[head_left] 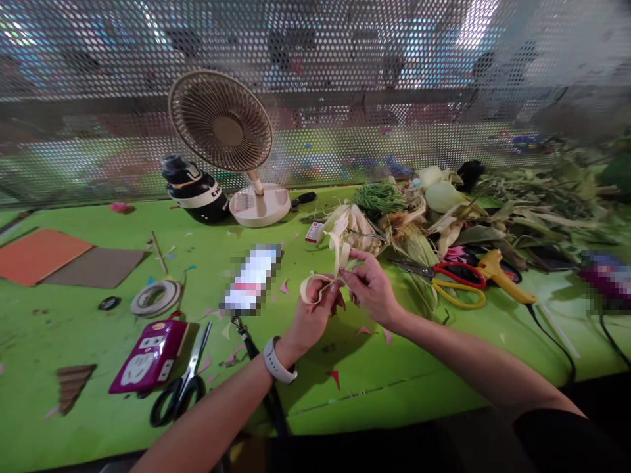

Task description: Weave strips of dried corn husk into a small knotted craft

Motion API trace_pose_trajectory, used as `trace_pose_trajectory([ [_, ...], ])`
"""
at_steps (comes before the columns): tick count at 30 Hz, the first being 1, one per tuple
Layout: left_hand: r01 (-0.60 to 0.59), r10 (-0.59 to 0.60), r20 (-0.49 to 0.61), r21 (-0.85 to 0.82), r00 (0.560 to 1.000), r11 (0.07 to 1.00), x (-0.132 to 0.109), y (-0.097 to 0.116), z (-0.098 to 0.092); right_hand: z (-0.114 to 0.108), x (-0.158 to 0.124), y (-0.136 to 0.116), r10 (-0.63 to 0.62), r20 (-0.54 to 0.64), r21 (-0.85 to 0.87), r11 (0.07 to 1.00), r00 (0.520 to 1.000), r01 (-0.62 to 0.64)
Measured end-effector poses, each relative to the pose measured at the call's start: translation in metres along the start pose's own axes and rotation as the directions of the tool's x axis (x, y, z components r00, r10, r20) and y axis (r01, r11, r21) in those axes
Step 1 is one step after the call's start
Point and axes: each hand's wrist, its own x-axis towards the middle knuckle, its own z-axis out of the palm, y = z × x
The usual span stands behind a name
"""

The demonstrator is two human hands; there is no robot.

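Note:
Over the green table, my left hand (313,316) and my right hand (373,289) meet, fingertips pinching a pale strip of corn husk (340,249). One part of the strip stands up above the fingers; another curls in a loop over my left hand. A white watch band circles my left wrist. Just beyond the hands lies a bunch of dried corn husks (355,230). To the right of my right hand are scissors (458,284) with red and yellow handles and a yellow glue gun (505,279).
A fan (259,203) and a black bottle (200,196) stand before a perforated metal screen (315,125). On the left lie a phone (251,279), black-handled scissors (185,384), a purple box-like item (150,355), tape (156,298) and orange paper (44,255). Green string (378,197) sits among husks.

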Motion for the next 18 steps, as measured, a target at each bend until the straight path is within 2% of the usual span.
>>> trace_pose_trajectory([
  [3,0.024,-0.024,-0.002,-0.035,1.000,0.999,0.001,-0.003,0.001,-0.001,0.000,-0.001,-0.122,-0.077,-0.122,0.986,0.990,0.112],
  [5,0.019,-0.018,0.013,-0.028,1.000,0.999,0.001,-0.004,0.002,-0.004,0.001,-0.003,-0.181,-0.042,-0.226,0.960,0.983,0.167],
  [8,-0.010,0.008,0.053,0.031,0.999,0.999,0.000,-0.005,0.003,-0.007,0.003,-0.006,-0.156,-0.002,-0.321,0.936,0.988,0.147],
  [11,-0.038,0.034,0.045,0.086,0.998,0.996,-0.002,-0.007,0.002,-0.008,0.005,-0.008,-0.102,-0.049,-0.284,0.955,0.994,0.084],
  [14,-0.044,0.036,0.056,0.134,0.998,0.990,-0.003,-0.013,0.001,-0.009,0.007,-0.011,-0.105,-0.020,-0.302,0.949,0.994,0.094],
  [16,-0.037,0.025,0.079,0.150,0.997,0.988,-0.003,-0.015,0.001,-0.012,0.008,-0.012,-0.172,0.013,-0.389,0.907,0.985,0.164],
  [18,-0.015,0.001,0.091,0.147,0.996,0.989,-0.002,-0.015,0.001,-0.015,0.010,-0.013,-0.286,0.042,-0.513,0.816,0.957,0.266],
])
